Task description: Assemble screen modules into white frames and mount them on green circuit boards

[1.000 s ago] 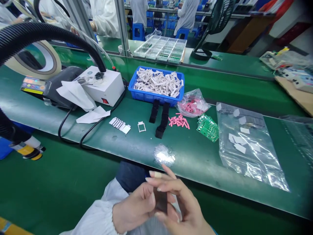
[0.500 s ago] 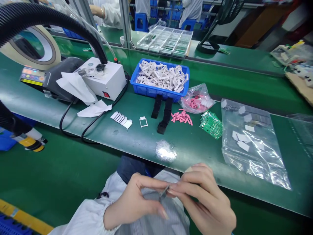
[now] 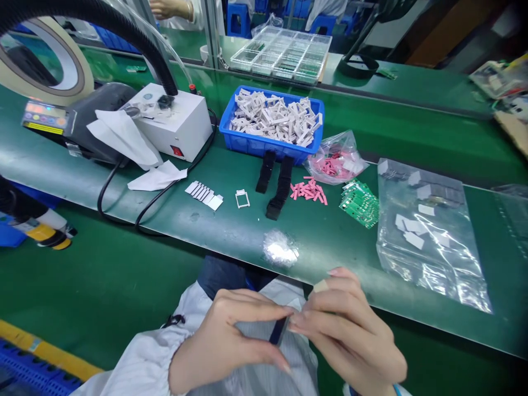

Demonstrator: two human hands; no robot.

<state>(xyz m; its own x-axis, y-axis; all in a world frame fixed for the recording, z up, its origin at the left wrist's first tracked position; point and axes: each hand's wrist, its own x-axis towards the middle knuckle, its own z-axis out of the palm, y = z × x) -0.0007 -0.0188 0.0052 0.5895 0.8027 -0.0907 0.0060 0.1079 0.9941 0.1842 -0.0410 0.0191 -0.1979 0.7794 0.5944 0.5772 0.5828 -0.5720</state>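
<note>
My left hand (image 3: 231, 335) grips a small flat dark piece (image 3: 279, 331) between thumb and forefinger, above my lap. Close against its upper end, the pinched fingertips of my right hand (image 3: 350, 330) meet the left forefinger; whether they hold anything separate is hidden. On the bench edge ahead lies a pile of small clear pieces (image 3: 280, 248). Beyond it are a small white frame (image 3: 242, 198), a row of white-faced flat pieces (image 3: 204, 195), black strips (image 3: 279, 187), pink strips (image 3: 309, 191) and green circuit boards (image 3: 360, 204).
A blue bin (image 3: 270, 144) of white plastic parts stands at the back. To its left are a white box (image 3: 181, 124), cables and a tape roll (image 3: 82, 66). A bag of pink strips (image 3: 336, 159) and a large clear bag (image 3: 433, 264) lie right. A co-worker's hand (image 3: 170, 8) shows behind.
The dark piece has turned between my fingers, so its flat face shows more. My hands stay close together. The camera view has shifted slightly.
</note>
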